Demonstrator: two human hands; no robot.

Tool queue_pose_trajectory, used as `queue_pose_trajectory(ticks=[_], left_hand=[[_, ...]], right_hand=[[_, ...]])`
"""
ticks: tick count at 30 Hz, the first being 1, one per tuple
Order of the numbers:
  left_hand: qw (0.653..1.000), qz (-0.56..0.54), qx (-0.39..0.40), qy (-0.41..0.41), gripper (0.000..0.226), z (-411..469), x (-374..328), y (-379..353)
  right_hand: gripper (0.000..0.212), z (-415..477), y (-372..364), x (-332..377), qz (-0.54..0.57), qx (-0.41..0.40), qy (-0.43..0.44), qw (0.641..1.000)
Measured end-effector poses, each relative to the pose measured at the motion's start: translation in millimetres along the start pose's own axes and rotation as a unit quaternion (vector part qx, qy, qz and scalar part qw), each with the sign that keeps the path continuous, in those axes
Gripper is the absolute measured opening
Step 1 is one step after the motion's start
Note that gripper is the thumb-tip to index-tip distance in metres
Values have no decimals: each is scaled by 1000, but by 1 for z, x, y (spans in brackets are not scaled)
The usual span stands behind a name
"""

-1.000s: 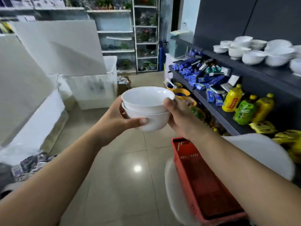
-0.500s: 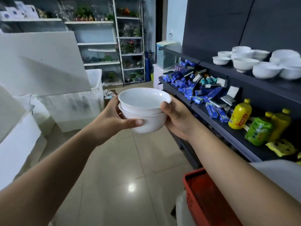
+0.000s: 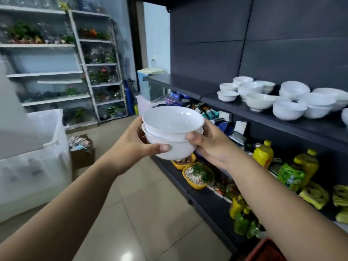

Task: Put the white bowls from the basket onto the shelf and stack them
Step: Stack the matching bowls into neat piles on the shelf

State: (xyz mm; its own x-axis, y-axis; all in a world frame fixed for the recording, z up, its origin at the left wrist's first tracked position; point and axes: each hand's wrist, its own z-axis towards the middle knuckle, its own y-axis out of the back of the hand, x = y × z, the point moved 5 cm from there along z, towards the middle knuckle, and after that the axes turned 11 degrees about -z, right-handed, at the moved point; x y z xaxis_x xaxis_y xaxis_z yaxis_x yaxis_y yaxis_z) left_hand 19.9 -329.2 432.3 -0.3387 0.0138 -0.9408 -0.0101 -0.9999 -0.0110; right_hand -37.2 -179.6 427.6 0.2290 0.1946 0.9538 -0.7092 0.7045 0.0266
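Two white bowls (image 3: pixel 172 129) nested one in the other hang in the air in front of me, level with the dark shelf's edge. My left hand (image 3: pixel 134 146) grips the lower bowl from the left, thumb across its front. My right hand (image 3: pixel 211 146) grips the stack from the right, thumb on the rim. The dark top shelf (image 3: pixel 282 121) to the right carries several white bowls (image 3: pixel 259 101), some stacked. A corner of the red basket (image 3: pixel 267 250) shows at the bottom right.
Lower dark shelves hold yellow bottles (image 3: pixel 262 156), green packets, yellow tubs of food (image 3: pixel 198 175) and blue boxes. White racks with plants (image 3: pixel 98 76) stand at the back left. A clear plastic bin (image 3: pixel 37 144) and a cardboard box (image 3: pixel 82 149) sit on the tiled floor.
My view has swung up and right toward the dark shelf; the basket has dropped almost out of sight. Both hands keep their hold on the stacked bowls, now closer to the shelf.
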Motion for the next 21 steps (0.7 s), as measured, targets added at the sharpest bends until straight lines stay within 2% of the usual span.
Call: queue_pose_trajectory(ticks=[6, 10, 15, 19, 21], left_hand=[[993, -35, 114, -4, 115, 130, 51, 10], [976, -82, 200, -4, 109, 213, 72, -9], [942, -129, 309, 6, 101, 288, 95, -72], [915, -154, 374, 10, 96, 326, 118, -132], [902, -148, 406, -10, 95, 348, 123, -163]], right_hand=[[74, 58, 70, -17, -54, -108, 0, 993], [83, 82, 120, -16, -106, -204, -17, 973], [87, 72, 185, -9, -192, -293, -66, 934], [69, 49, 243, -7, -246, -353, -83, 899], [74, 40, 273, -6, -255, -365, -94, 890]])
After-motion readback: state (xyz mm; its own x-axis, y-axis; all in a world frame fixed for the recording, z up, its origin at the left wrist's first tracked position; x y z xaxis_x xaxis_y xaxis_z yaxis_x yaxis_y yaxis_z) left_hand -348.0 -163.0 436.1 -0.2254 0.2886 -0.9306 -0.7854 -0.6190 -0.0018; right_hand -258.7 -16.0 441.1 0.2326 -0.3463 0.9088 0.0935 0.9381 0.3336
